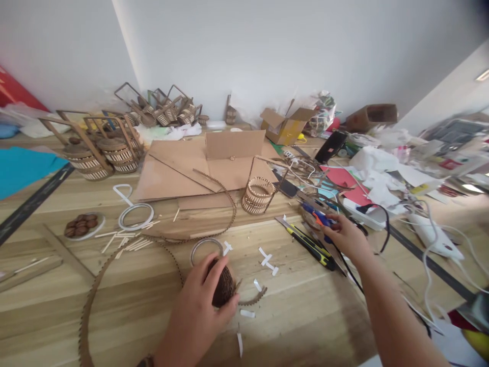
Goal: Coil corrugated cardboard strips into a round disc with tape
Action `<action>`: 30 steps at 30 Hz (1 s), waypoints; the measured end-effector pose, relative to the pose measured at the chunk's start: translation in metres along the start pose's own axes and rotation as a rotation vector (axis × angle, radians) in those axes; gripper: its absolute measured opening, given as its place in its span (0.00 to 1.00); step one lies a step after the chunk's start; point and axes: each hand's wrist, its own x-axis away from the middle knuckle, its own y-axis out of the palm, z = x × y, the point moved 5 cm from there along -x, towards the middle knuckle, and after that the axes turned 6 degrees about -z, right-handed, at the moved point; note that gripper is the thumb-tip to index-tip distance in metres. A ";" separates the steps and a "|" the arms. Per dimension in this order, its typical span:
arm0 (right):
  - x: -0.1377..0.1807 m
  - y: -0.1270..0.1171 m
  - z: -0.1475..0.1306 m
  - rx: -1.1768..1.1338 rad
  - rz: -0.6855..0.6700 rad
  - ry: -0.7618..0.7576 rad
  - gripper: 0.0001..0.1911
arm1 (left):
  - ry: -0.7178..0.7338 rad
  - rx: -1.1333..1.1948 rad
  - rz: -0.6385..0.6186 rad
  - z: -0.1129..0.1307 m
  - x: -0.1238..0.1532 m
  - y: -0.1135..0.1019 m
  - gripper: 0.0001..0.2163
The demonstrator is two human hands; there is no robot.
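Note:
My left hand (204,300) is closed around a dark brown coil of corrugated cardboard strip (225,285), standing on the table. A short toothed end of strip (256,297) lies just right of it. My right hand (347,234) grips a blue glue gun (312,210) with an orange trigger, near a tangle of brown strips. Its black cord runs down under my wrist. Between my hands lie small white tape pieces (266,259) and a yellow-and-black utility knife (311,247). A tape ring (206,244) sits just beyond my left hand.
A small slatted bucket (258,196) with a tall handle stands mid-table before flattened cardboard (171,158). Finished buckets (89,163) stand at the left. A long strip (93,285) loops across the front left, near sticks (135,243) and a dish of walnuts (82,227). White cables (428,260) clutter the right.

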 end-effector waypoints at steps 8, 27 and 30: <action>-0.012 0.024 -0.028 0.044 -0.109 -0.018 0.17 | 0.006 -0.009 0.015 0.000 0.001 -0.001 0.25; 0.021 0.020 -0.028 0.058 -0.063 0.001 0.25 | 0.011 -0.021 -0.016 0.001 0.001 0.001 0.26; 0.025 0.020 -0.029 0.076 -0.031 0.025 0.20 | 0.019 -0.028 -0.012 0.001 0.002 0.000 0.25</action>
